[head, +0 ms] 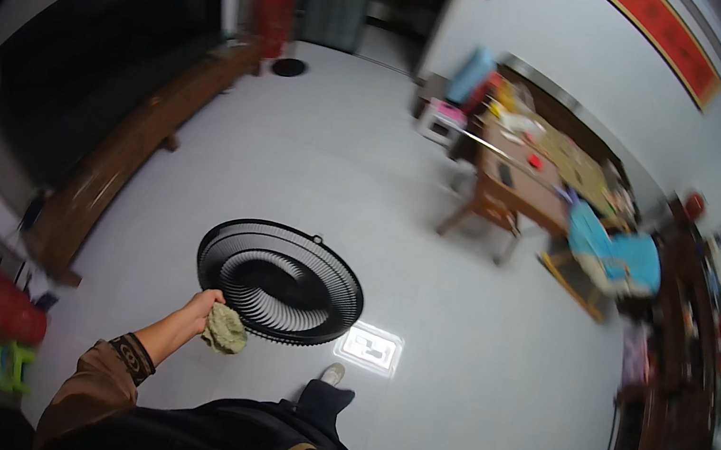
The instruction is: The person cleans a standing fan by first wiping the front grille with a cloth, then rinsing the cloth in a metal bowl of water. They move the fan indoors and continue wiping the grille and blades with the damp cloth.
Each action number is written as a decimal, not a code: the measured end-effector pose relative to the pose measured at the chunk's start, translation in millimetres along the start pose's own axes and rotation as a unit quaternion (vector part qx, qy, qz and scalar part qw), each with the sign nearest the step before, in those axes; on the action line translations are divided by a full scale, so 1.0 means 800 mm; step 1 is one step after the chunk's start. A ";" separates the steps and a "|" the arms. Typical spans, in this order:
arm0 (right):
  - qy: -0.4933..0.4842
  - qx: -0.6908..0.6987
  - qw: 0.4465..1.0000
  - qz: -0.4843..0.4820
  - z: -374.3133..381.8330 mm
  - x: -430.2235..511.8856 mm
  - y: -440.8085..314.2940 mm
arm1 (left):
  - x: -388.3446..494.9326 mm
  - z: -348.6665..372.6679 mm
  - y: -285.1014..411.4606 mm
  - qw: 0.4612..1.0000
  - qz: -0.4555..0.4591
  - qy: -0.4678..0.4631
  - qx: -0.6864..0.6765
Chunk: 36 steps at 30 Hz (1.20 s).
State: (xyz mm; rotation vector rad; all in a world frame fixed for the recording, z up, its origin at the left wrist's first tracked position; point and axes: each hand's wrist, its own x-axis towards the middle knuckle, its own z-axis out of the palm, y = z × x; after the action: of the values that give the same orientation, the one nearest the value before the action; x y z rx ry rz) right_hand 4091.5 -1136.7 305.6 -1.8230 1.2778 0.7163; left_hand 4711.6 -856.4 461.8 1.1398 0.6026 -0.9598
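My left hand point(206, 310) is closed on the rim of a round black fan grille point(281, 283) with fine curved ribs. The grille is held out in front of my body, above the pale tiled floor. A crumpled yellow-green cloth point(226, 330) is in the same hand, hanging beside the rim. My right hand is out of view. Below the grille, one shoe point(333, 373) and a dark trouser leg show on the floor.
A long low wooden cabinet point(125, 162) runs along the left wall under a large black screen point(109, 50). Red vases stand at both its ends. At the right are a cluttered wooden table point(521, 174), a rocking chair with blue cover point(615, 255) and dark shelving point(670, 395).
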 end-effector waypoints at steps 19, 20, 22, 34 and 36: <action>-0.160 0.228 0.815 -0.507 -0.398 0.415 -1.142 | 0.220 0.098 0.386 0.961 0.141 0.008 -0.240; -0.169 0.239 0.843 -0.452 -0.380 0.393 -1.180 | 0.244 0.098 0.415 0.956 0.171 0.026 -0.236; -0.217 0.301 0.824 -0.429 -0.354 0.372 -1.220 | 0.281 0.101 0.471 0.962 0.173 0.072 -0.199; -0.277 0.475 0.810 -0.203 -0.420 0.547 -1.370 | 0.469 0.218 0.768 0.980 0.179 0.004 -0.083; -0.325 0.488 0.788 -0.188 -0.435 0.578 -1.451 | 0.507 0.240 0.822 0.972 0.230 -0.009 -0.035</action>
State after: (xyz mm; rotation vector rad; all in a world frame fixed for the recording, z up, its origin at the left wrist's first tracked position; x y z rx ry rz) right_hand 5343.8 -1443.3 444.5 -0.7880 0.5677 0.2844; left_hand 5469.8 -1095.5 509.0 1.1390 0.3304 -0.5449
